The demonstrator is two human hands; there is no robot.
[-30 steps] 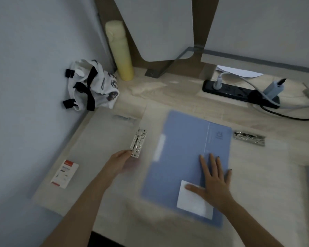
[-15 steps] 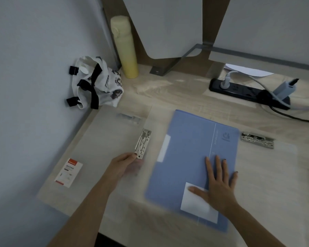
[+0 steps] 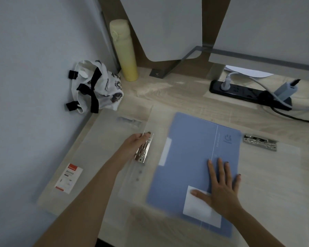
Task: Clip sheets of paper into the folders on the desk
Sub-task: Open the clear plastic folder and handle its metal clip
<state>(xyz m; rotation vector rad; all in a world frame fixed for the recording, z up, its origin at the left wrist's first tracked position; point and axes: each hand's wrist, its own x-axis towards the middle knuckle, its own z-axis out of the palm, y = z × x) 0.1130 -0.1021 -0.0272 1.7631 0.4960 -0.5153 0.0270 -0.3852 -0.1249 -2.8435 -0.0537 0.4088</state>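
Desk [image 3: 194, 97]; left hand [image 3: 134, 145] on clip [image 3: 144, 150].

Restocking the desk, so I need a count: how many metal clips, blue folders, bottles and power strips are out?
Metal clips: 2, one under the left hand, one lying right of the folder
Blue folder: 1
Yellow bottle: 1
Power strip: 1
Total: 5

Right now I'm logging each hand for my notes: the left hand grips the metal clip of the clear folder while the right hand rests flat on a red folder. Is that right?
One detail is wrong: the folder under the right hand is a pale blue plastic folder, not red. The head view shows it. The rest stands: the left hand grips the shiny metal lever clip of the clear folder, and the right hand lies flat, fingers spread.
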